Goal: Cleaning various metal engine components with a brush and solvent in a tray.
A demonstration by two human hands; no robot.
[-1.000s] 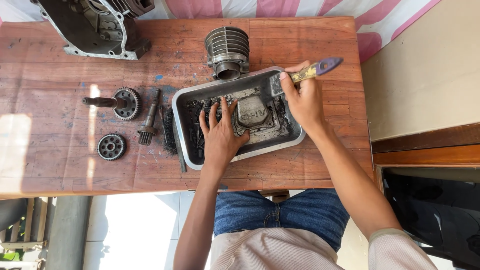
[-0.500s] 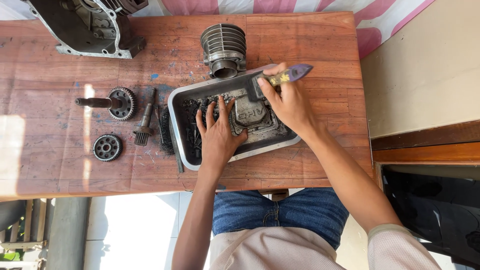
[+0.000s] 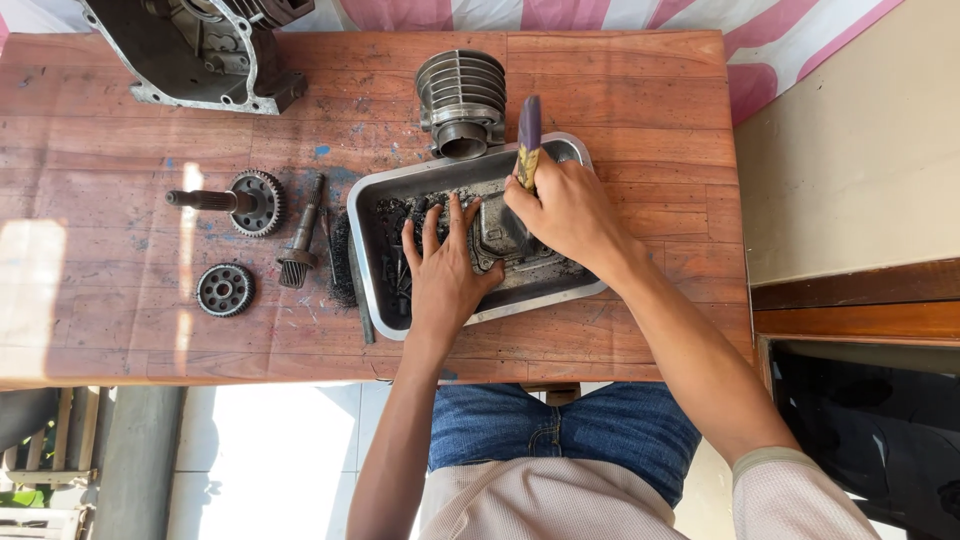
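I see my left hand (image 3: 443, 268) spread flat, fingers open, pressing the dirty engine cover (image 3: 508, 240) inside the metal tray (image 3: 372, 262) at table centre, w/ my right hand (image 3: 566, 214) gripping a brush (image 3: 527, 140) on it.

Right hand (image 3: 565, 215) brushes engine cover (image 3: 505, 240) in tray (image 3: 370, 200).

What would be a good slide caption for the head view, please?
Left hand steadies a grimy engine cover in a metal tray while the right hand works a brush.
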